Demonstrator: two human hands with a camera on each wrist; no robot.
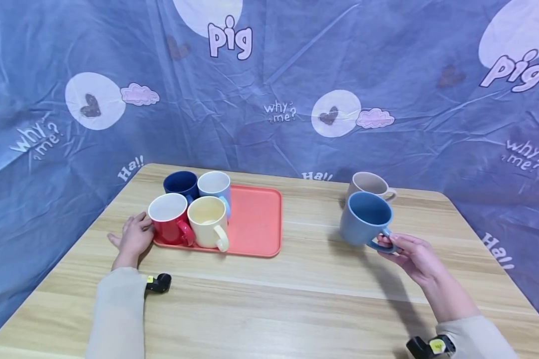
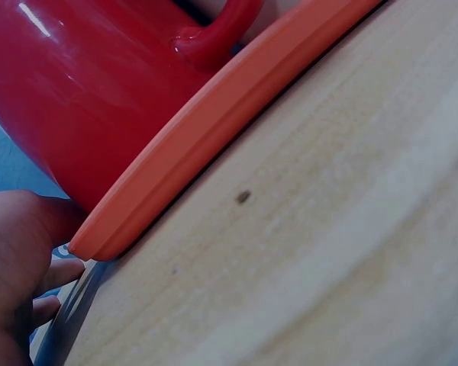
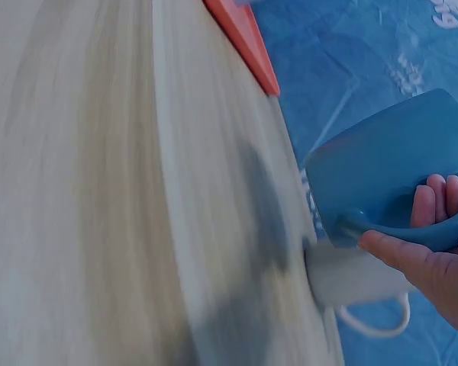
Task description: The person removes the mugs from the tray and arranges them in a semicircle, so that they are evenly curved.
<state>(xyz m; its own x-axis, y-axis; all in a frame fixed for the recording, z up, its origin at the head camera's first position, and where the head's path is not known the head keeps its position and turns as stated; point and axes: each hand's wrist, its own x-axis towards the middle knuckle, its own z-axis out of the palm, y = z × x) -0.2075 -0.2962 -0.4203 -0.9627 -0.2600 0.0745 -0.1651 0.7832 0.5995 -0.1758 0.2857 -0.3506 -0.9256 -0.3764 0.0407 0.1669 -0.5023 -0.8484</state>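
Observation:
A blue mug [image 1: 365, 222] is held by its handle in my right hand [image 1: 410, 257], fingers through the loop and thumb along it. It hangs over the table, in front of a grey-beige mug [image 1: 369, 182], and its shadow falls below. At the left, my left hand [image 1: 135, 238] rests on the table against the near left corner of a coral tray [image 1: 256, 219], with fingers loosely bent. Close above those fingers stands a red mug [image 2: 84, 91] on the tray. Beside it are a cream mug [image 1: 206, 229], a navy mug [image 1: 179, 182] and a light blue mug [image 1: 214, 184].
The four-sided tray has bare surface on its right half. A wooden table [image 1: 269, 309] spreads around it, with a blue printed cloth [image 1: 260, 134] hanging behind and at the sides. Black wrist cameras [image 1: 161, 282] sit by both sleeves.

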